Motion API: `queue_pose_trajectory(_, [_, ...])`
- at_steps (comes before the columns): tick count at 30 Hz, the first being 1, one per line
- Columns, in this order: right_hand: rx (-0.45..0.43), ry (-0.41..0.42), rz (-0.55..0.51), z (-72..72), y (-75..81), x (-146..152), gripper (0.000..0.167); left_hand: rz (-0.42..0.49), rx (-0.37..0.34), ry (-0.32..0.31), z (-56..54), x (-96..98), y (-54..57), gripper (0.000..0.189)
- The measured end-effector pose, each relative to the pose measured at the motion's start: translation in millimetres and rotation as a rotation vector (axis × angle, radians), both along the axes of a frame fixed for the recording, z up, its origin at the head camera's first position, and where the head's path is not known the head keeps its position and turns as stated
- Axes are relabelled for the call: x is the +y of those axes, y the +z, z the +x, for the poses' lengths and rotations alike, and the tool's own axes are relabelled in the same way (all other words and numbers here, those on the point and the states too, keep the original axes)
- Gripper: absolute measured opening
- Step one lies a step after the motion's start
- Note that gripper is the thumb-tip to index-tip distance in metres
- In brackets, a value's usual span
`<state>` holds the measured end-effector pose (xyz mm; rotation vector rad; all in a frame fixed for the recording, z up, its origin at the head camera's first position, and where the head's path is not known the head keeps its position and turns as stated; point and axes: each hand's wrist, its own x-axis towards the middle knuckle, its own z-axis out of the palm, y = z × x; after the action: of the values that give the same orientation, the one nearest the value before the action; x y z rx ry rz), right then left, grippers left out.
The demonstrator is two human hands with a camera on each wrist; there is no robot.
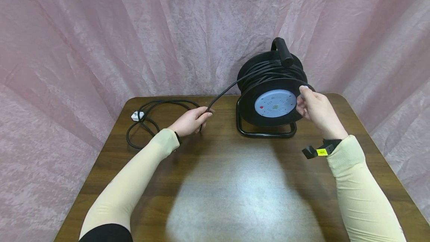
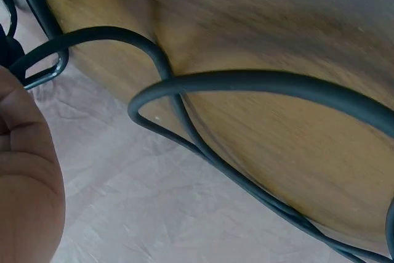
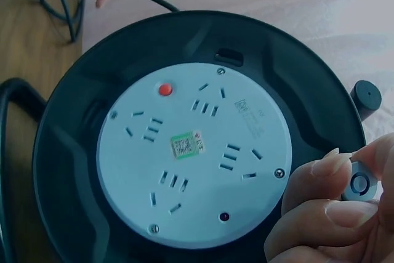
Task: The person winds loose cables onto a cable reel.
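A black cable reel [image 1: 248,107] stands on a tube frame at the back of the table, with a pale blue socket panel [image 3: 191,195] facing forward. My right hand [image 1: 317,109] pinches a small round knob [image 3: 361,183] at the reel's rim between thumb and fingers. To the left of the reel, my left hand [image 1: 191,120] holds the black cable [image 1: 223,93], which runs up to the wound coils. Beyond that hand the loose cable lies in loops, and a white plug [image 1: 136,116] rests among them.
The reel's carrying handle [image 1: 284,53] rises above the coils. A pink curtain [image 1: 188,33] hangs behind the wooden table [image 1: 242,182]. On the right wrist sits a black strap device [image 1: 322,150].
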<state>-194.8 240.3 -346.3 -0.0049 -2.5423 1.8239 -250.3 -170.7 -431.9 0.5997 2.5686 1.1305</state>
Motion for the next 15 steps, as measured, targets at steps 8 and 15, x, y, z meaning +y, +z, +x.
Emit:
queue_pose_trajectory(8, [-0.033, -0.005, 0.048, 0.8, -9.8, 14, 0.06, -0.043, 0.028, -0.009, 1.3, 0.6, -12.2, 0.039])
queue_pose_trajectory(15, [-0.047, -0.018, 0.095, 3.5, -15.9, 21, 0.065, -0.055, 0.06, -0.014, -2.9, 8.5, -13.2, 0.034])
